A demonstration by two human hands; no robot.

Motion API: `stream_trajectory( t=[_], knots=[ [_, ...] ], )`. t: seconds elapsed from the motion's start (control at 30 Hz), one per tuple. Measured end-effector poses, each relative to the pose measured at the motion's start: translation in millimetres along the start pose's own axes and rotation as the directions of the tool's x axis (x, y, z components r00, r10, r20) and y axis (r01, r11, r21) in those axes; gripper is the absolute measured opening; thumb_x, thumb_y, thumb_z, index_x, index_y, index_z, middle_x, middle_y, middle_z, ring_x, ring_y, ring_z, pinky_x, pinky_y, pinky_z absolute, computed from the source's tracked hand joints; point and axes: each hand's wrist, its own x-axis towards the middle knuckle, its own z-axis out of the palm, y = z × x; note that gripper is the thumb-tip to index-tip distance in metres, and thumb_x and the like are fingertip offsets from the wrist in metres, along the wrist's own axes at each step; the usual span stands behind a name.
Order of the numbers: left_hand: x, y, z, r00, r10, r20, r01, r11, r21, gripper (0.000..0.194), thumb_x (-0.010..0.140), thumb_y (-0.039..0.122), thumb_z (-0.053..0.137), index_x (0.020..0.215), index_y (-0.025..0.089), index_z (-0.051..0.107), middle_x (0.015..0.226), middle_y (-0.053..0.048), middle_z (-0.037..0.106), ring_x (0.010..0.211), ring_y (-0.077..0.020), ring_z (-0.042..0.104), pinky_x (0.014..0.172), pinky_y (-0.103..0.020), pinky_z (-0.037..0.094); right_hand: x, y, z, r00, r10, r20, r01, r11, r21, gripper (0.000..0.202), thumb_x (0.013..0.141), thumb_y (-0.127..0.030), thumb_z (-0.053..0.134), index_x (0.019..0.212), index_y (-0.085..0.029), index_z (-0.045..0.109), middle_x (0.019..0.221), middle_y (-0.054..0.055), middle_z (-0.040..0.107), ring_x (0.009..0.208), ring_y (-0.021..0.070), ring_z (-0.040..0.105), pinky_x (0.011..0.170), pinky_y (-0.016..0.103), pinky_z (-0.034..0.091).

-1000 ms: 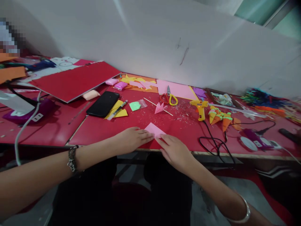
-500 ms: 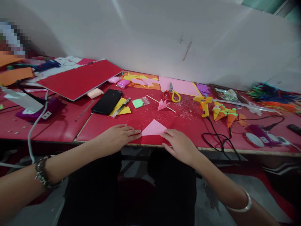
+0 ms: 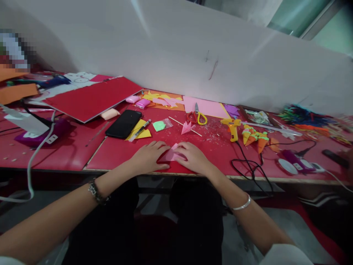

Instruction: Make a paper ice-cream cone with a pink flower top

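Observation:
A small folded sheet of pink paper lies at the table's front edge, partly covered by my fingers. My left hand is at its left side, fingers curved onto the paper and thumb lower down. From the right, my right hand has its fingers bent over the upper edge, with the thumb near the lower part. Just beyond the hands, a folded pink paper flower rests on a thin wooden stick.
Behind lie red-and-yellow-handled scissors and pink sheets. Left are a black phone, a pen and a red board. Right are a yellow glue gun with its cord, orange paper cones and a purple power strip.
Both hands have moved inward from the paper's side corners, closer together. The pink triangle now looks smaller, with its sides brought in under the fingers. The camera view has shifted slightly.

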Motion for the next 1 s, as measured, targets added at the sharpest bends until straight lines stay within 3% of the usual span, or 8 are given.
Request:
stream_trajectory(
  t=[0.13, 0.3, 0.37, 0.43, 0.5, 0.63, 0.8, 1.0],
  knots=[
    [-3.0, 13.3, 3.4, 0.998, 0.057, -0.005, -0.057, 0.995, 0.077, 0.064, 0.068, 0.055, 0.053, 0.120, 0.020, 0.043, 0.120, -0.009, 0.047, 0.105, -0.0261, 0.044, 0.081, -0.035, 0.037, -20.7, -16.2, 0.2, 0.999, -0.038, 0.037, 0.041, 0.997, -0.062, 0.062, 0.072, -0.050, 0.053, 0.123, -0.015, 0.042, 0.126, 0.012, 0.043, 0.116, 0.0227, 0.037, 0.097, 0.037, 0.029],
    [-17.3, 27.7, 0.3, 0.990, 0.132, -0.041, -0.126, 0.984, 0.125, 0.030, 0.078, 0.036, 0.050, 0.105, 0.023, 0.054, 0.105, -0.004, 0.057, 0.092, -0.0190, 0.050, 0.075, -0.031, 0.035, -30.1, -29.3, -6.3, 0.994, -0.081, 0.069, 0.092, 0.978, -0.184, 0.022, 0.084, -0.029, 0.043, 0.097, -0.018, 0.057, 0.097, 0.006, 0.059, 0.096, 0.0164, 0.051, 0.098, 0.035, 0.026],
    [-15.0, 27.8, -3.9, 0.982, 0.167, -0.085, -0.158, 0.982, 0.107, 0.020, 0.083, 0.033, 0.044, 0.093, 0.023, 0.059, 0.098, -0.002, 0.059, 0.087, -0.0160, 0.053, 0.072, -0.029, 0.033, -25.9, -27.6, -14.6, 0.993, -0.085, 0.082, 0.099, 0.979, -0.176, 0.021, 0.086, -0.022, 0.038, 0.090, -0.020, 0.059, 0.088, 0.002, 0.062, 0.087, 0.0136, 0.054, 0.098, 0.035, 0.024],
    [-6.6, 26.2, -10.3, 0.974, 0.171, -0.148, -0.159, 0.983, 0.087, 0.024, 0.086, 0.031, 0.039, 0.084, 0.022, 0.060, 0.087, 0.000, 0.062, 0.080, -0.0140, 0.054, 0.069, -0.028, 0.032, -18.6, -23.9, -25.4, 0.996, -0.064, 0.069, 0.074, 0.986, -0.150, 0.022, 0.086, -0.020, 0.036, 0.088, -0.020, 0.059, 0.084, 0.001, 0.063, 0.083, 0.0127, 0.055, 0.097, 0.037, 0.022],
    [6.0, 24.8, -17.7, 0.966, 0.137, -0.217, -0.122, 0.989, 0.083, 0.029, 0.087, 0.033, 0.035, 0.076, 0.019, 0.059, 0.072, 0.001, 0.062, 0.071, -0.0129, 0.054, 0.068, -0.028, 0.031, -9.8, -20.3, -36.6, 0.999, -0.036, 0.022, 0.039, 0.992, -0.122, 0.022, 0.085, -0.020, 0.037, 0.088, -0.019, 0.058, 0.083, 0.002, 0.063, 0.083, 0.0131, 0.055, 0.096, 0.037, 0.023],
    [32.1, 23.1, -30.4, 0.946, 0.089, -0.312, -0.079, 0.996, 0.046, 0.033, 0.087, 0.035, 0.034, 0.070, 0.016, 0.055, 0.066, 0.000, 0.061, 0.062, -0.0120, 0.053, 0.067, -0.028, 0.031, 5.9, -17.1, -51.9, 0.994, 0.021, -0.110, -0.032, 0.995, -0.096, 0.016, 0.078, -0.021, 0.042, 0.075, -0.016, 0.057, 0.071, 0.002, 0.061, 0.070, 0.0130, 0.053, 0.081, 0.030, 0.031],
    [48.2, 19.4, -38.8, 0.937, 0.183, -0.297, -0.197, 0.980, -0.017, 0.031, 0.087, 0.032, 0.034, 0.071, 0.016, 0.055, 0.065, 0.002, 0.061, 0.061, -0.0110, 0.053, 0.072, -0.028, 0.031, 12.9, -15.2, -54.3, 0.958, 0.150, -0.245, -0.158, 0.987, -0.014, 0.015, 0.071, -0.020, 0.044, 0.061, -0.016, 0.055, 0.053, -0.003, 0.048, 0.050, 0.0078, 0.037, 0.052, 0.021, 0.026],
    [50.2, 6.6, -43.6, 0.946, 0.179, -0.271, -0.213, 0.972, -0.100, 0.027, 0.086, 0.030, 0.037, 0.072, 0.018, 0.056, 0.070, 0.004, 0.063, 0.062, -0.0091, 0.051, 0.080, -0.031, 0.028, 5.8, 1.1, -55.0, 0.934, 0.226, -0.276, -0.201, 0.973, 0.117, 0.015, 0.068, -0.018, 0.045, 0.063, -0.015, 0.059, 0.050, -0.004, 0.045, 0.048, 0.0061, 0.036, 0.050, 0.019, 0.024]
  ],
)
